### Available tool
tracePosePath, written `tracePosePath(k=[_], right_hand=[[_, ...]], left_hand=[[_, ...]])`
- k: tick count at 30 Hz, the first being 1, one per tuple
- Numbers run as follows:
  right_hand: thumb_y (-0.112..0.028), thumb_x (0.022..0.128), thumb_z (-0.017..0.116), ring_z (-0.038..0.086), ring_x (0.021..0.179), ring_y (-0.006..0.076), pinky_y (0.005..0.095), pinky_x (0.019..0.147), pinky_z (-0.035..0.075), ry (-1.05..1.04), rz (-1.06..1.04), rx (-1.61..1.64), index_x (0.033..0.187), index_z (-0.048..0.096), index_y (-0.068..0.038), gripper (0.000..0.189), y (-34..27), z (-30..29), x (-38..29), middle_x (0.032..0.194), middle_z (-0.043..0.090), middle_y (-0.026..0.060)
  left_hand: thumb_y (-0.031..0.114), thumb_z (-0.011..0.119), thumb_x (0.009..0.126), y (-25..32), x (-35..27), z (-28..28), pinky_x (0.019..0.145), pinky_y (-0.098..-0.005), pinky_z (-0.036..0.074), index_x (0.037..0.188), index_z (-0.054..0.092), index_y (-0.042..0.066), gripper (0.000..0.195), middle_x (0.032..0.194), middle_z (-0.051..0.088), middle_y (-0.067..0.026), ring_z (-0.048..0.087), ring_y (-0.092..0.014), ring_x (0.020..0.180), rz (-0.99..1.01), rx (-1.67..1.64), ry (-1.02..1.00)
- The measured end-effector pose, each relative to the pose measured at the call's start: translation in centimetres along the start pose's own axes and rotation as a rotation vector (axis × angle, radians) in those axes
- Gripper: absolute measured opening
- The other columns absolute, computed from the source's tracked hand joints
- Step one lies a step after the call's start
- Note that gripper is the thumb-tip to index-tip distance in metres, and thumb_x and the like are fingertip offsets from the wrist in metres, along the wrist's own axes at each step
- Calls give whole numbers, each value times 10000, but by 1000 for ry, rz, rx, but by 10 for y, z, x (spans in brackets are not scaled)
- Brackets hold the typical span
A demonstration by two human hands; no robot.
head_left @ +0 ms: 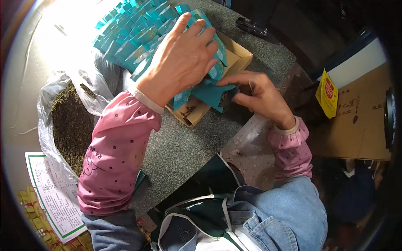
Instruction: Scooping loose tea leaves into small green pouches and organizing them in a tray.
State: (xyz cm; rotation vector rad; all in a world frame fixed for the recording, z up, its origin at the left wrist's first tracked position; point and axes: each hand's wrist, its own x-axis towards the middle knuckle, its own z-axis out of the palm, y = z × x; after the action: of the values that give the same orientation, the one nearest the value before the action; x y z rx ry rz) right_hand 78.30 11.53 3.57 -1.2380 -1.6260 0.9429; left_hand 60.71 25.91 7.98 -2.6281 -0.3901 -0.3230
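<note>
Many blue-green printed packets [138,34] stand close together in rows in and about a shallow cardboard tray [240,56]. Spread over the packets at the tray's right part is my left hand [185,56], palm down, the fingers apart; what lies beneath its palm is hidden. At the tray's near right edge, my right hand [257,92] touches a dark blue-green packet [210,94] with its index finger, the thumb a little apart below. Whether it pinches the packet's edge cannot be told. Some dark dried bits [189,110] lie in the near corner of the tray.
A clear plastic bag [47,125] holding brown, moss-like dried matter [70,125] stands at the left, above a green-bordered printed sheet [56,200]. A black object [251,27] lies on the speckled stone tabletop [176,157]. At the right are a cardboard box [367,125] and a yellow packet [327,94].
</note>
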Motion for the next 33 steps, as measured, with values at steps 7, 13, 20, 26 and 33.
tracePosePath(k=[7,13,20,26,33], right_hand=[[-114,883,711,502,613,35,217,525,392,4,43,-64,1164,671,13,311,-10,-20,47,816,646,12],[-194,854,749,565,704,130,324,650,470,-39,-25,-126,1041,686,49,313,-16,-15,74,767,645,91],[-125,852,725,566,700,108,302,646,474,-27,-133,-189,905,660,22,169,2,-10,83,735,625,52],[-55,885,644,529,659,50,242,561,457,24,-315,9,1249,546,-6,380,13,-13,77,860,606,-53],[-238,1026,545,446,509,7,173,474,351,213,50,164,1105,656,-30,249,5,-78,106,734,537,-51]], left_hand=[[216,635,908,-6,0,-5,1183,-471,288,1185,648,95,303,1346,576,-84,468,-266,1346,-26,-78,-24],[72,614,898,-28,-15,-16,1076,-427,414,1277,624,58,380,1343,588,-133,546,-316,1252,-39,-227,225],[221,644,914,3,-24,-40,1126,-493,358,1250,651,80,365,1381,570,-123,531,-309,1289,-91,-179,305],[309,732,815,16,-32,-35,1201,-524,232,1369,555,118,612,1491,477,-86,415,-283,1401,-90,-171,103],[308,732,823,3,-33,-35,1195,-529,240,1267,619,95,506,1450,506,-105,439,-295,1371,-129,-170,73]])
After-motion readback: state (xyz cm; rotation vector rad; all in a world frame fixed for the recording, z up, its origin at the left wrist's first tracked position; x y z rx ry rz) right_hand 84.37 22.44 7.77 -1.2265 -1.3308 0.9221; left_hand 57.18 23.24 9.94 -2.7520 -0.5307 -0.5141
